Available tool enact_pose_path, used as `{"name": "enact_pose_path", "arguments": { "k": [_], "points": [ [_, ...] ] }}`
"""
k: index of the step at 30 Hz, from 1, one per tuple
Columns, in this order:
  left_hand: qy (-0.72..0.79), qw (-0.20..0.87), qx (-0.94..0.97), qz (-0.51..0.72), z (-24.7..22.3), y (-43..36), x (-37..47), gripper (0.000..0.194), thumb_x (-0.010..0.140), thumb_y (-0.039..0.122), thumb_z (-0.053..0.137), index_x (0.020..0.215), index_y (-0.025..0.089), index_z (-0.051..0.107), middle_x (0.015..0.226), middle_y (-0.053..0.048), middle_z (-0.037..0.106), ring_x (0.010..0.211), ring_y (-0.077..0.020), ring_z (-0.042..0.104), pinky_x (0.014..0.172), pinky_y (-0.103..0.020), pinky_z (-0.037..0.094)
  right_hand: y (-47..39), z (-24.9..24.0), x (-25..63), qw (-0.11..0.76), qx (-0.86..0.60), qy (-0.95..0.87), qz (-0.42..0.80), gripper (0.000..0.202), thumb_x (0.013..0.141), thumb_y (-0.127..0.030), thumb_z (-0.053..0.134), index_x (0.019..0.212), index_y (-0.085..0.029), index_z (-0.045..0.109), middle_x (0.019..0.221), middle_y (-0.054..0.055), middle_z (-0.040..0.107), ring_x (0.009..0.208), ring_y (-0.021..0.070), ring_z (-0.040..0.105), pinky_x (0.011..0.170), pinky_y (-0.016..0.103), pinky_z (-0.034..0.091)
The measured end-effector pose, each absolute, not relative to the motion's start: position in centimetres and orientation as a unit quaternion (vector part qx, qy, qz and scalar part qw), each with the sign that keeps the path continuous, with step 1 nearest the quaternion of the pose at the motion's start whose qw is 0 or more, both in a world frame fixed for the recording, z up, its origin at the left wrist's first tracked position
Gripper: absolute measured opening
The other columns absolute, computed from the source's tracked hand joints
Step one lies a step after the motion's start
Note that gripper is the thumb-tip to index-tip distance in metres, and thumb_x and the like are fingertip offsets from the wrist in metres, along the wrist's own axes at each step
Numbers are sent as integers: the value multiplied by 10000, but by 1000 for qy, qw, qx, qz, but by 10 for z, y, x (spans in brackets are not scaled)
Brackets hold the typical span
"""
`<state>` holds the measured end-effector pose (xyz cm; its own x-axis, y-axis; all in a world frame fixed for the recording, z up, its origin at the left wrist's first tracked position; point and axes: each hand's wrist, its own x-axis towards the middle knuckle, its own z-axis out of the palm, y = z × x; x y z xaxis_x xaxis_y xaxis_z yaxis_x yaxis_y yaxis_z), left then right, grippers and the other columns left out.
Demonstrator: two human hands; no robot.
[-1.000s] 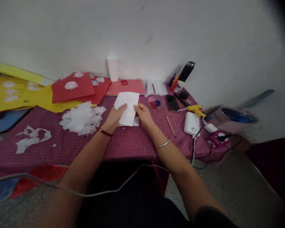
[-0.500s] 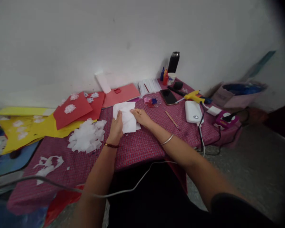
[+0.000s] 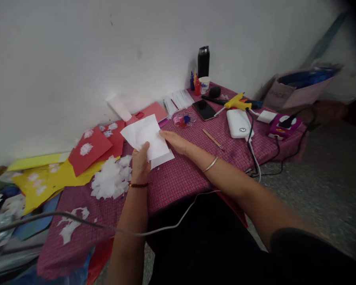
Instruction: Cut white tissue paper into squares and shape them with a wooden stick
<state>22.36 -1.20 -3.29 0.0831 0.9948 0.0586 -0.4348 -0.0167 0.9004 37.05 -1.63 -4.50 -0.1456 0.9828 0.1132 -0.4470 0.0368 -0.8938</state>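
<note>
Checked-cloth counter (image 3: 180, 174), pale wall (image 3: 77, 59) behind. Left hand (image 3: 141, 163) pinches white paper (image 3: 146, 132) between thumb and fingers; right hand (image 3: 175, 141) at its edge, fingers nearly straight, grip unclear.

Left hand (image 3: 141, 162) partly behind paper (image 3: 148, 133), cable (image 3: 56, 213) cropped

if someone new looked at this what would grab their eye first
Probably the white paper near the middle, gripped by the left hand, with the right hand at its right edge. Next might be the bright yellow glue gun to the right of the black phone. On the left, red sheets with pale tufts lie over yellow paper, near a white heap of paper pieces.
</note>
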Motion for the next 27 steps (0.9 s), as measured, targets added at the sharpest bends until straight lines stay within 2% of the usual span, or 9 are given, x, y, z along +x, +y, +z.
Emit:
{"name": "enact_pose_path", "arguments": {
  "k": [3, 5, 8, 11, 13, 17, 19, 21, 27],
  "points": [
    [333, 616, 404, 588, -33, -11, 225, 481, 581, 255, 859, 1015, 143, 685, 905, -67, 766, 906, -236, 719, 847, -347, 568, -20, -48, 365, 502, -338, -485, 631, 320, 662, -352, 825, 799, -122, 651, 672, 4, 670, 538, 93, 561, 485, 187, 476],
    [331, 623, 398, 587, -32, -11, 225, 478, 572, 256, 865, 1000, 141, 684, 885, -68, 763, 927, -245, 714, 840, -350, 566, -20, -50, 363, 490, -367, -499, 613, 229, 670, -257, 800, 767, -117, 647, 613, -17, 643, 498, 75, 536, 458, 166, 452],
    [336, 626, 382, 591, -31, -12, 224, 465, 574, 249, 863, 990, 152, 679, 874, -61, 757, 891, -237, 712, 804, -342, 567, -17, -52, 362, 498, -396, -496, 591, 140, 734, -209, 724, 694, -127, 618, 521, -50, 568, 430, 48, 467, 409, 144, 391],
    [355, 625, 374, 587, -29, -12, 223, 421, 611, 248, 842, 992, 180, 677, 890, -48, 751, 814, -208, 701, 728, -306, 563, -14, -51, 363, 517, -398, -486, 582, 99, 779, -190, 666, 710, -131, 625, 530, -55, 555, 420, 41, 441, 395, 140, 368],
    [378, 630, 363, 574, -28, -13, 222, 374, 655, 289, 818, 988, 201, 672, 906, -43, 742, 749, -181, 680, 623, -265, 541, -14, -50, 363, 524, -397, -480, 581, 85, 795, -182, 645, 727, -133, 628, 546, -50, 562, 424, 45, 439, 391, 144, 361],
    [385, 675, 389, 495, -25, -14, 217, 353, 653, 349, 815, 933, 199, 660, 835, -30, 696, 559, -97, 567, 364, -158, 308, -15, -48, 364, 529, -396, -481, 576, 126, 837, -191, 608, 721, -141, 613, 553, -45, 552, 427, 54, 429, 389, 156, 348],
    [366, 693, 430, 448, -23, -15, 215, 376, 614, 284, 835, 926, 186, 650, 832, -14, 674, 527, -63, 525, 345, -137, 222, -16, -47, 365, 537, -393, -486, 566, 175, 863, -207, 586, 698, -148, 592, 547, -49, 534, 425, 55, 418, 391, 161, 339],
    [371, 684, 452, 437, -23, -15, 216, 380, 597, 254, 829, 913, 169, 636, 799, 0, 654, 503, -51, 506, 347, -136, 207, -16, -47, 363, 548, -398, -486, 552, 225, 886, -225, 563, 670, -161, 558, 525, -60, 504, 409, 57, 402, 386, 169, 321],
    [421, 569, 454, 541, -39, -19, 242, 279, 759, 423, 674, 753, 162, 577, 537, 56, 512, 400, -53, 398, 375, -176, 251, -10, -53, 342, 593, -451, -461, 483, 352, 938, -341, 480, 617, -198, 455, 438, -91, 386, 384, 70, 315, 396, 200, 242]
  ]
}}
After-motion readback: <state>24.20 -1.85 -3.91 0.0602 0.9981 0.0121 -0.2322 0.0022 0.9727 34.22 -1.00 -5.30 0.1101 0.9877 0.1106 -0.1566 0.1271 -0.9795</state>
